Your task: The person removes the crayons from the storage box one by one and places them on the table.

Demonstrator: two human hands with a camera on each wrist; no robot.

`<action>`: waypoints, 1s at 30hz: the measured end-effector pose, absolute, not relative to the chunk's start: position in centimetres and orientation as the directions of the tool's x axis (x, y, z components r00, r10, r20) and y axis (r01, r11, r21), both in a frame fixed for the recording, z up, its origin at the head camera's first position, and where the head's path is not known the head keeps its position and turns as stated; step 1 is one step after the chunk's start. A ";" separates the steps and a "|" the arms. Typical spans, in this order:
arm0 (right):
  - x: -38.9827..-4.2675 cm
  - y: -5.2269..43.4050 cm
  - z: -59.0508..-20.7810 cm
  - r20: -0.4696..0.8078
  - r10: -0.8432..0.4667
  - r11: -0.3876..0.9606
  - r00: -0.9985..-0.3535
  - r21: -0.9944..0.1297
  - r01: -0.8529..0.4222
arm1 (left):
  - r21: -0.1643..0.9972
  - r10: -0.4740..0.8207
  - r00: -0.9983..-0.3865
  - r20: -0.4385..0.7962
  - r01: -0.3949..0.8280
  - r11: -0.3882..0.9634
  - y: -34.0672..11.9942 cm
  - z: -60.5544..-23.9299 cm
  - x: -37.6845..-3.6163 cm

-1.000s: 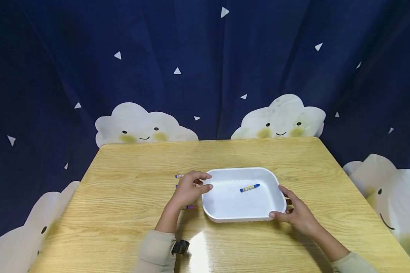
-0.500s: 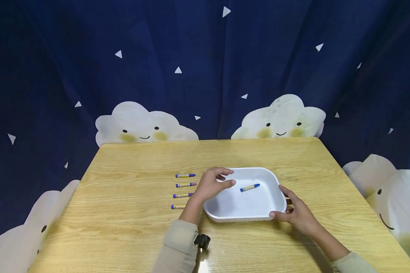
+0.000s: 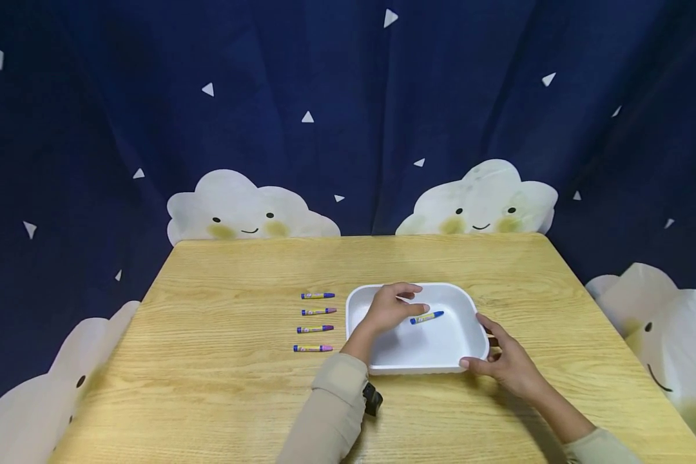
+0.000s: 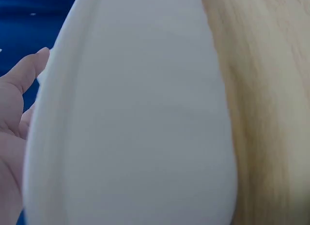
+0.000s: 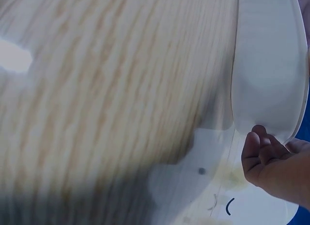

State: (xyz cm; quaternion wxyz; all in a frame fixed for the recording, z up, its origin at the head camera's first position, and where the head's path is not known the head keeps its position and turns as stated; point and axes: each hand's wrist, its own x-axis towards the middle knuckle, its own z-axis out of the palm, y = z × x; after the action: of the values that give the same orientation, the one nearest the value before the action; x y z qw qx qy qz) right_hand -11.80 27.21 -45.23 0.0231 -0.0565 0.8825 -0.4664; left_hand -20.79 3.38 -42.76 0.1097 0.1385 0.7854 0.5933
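Observation:
A white rectangular tray [image 3: 408, 351] lies on the wooden table, with one blue crayon [image 3: 422, 319] in it. Over the tray's left half is my left hand [image 3: 387, 309], thumb and forefinger spread apart, the thumb tip right at the crayon's upper edge. Nothing shows between those fingers. In the left wrist view the tray's wall [image 4: 145, 109] hides part of that hand. My right hand [image 3: 510, 364] holds the tray's right end, thumb on the rim and fingers against the outer side. The right wrist view shows its curled fingers [image 5: 252, 152] at the end wall.
Left of the tray, several crayons lie in a column: a blue crayon [image 3: 318, 296], a pinkish-purple crayon [image 3: 319, 312], a dark purple crayon [image 3: 316, 328] and a pink crayon [image 3: 313, 348]. A dark blue curtain [image 3: 348, 116] with cloud shapes hangs behind the table [image 3: 220, 386].
My left hand has moved right from the tray's left rim to above the blue crayon inside, uncovering the column of crayons. The right hand has stayed at the tray's right end.

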 end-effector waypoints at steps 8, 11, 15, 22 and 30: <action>-11.9 27.1 -45.1 0.001 -0.124 0.536 -0.992 -0.842 -0.067 | 0.956 0.333 -0.941 -0.065 0.038 0.292 5.1 -45.0 -21.8; -12.0 27.1 -45.1 -0.002 -0.121 0.539 -0.993 -0.840 -0.064 | 0.955 0.317 -0.946 -0.069 0.030 0.296 5.2 -45.6 -21.9; -11.9 27.2 -45.1 0.006 -0.115 0.559 -0.993 -0.826 -0.069 | 0.950 0.296 -0.952 -0.077 0.021 0.313 5.5 -46.3 -21.9; -11.8 27.3 -45.4 0.013 -0.111 0.545 -0.994 -0.835 -0.072 | 0.897 0.286 -0.957 -0.042 0.090 0.432 6.1 -47.3 -21.6; -11.8 27.3 -45.5 0.013 -0.111 0.537 -0.994 -0.841 -0.071 | 0.765 0.311 -0.950 0.026 0.219 0.606 6.2 -47.7 -21.4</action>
State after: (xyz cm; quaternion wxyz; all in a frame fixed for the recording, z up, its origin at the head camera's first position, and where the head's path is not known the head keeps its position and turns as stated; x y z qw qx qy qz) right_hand -11.77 27.28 -45.53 0.0207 -0.0519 0.8764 -0.4784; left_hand -21.37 6.18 -47.72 0.0550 0.1482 0.8943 0.4187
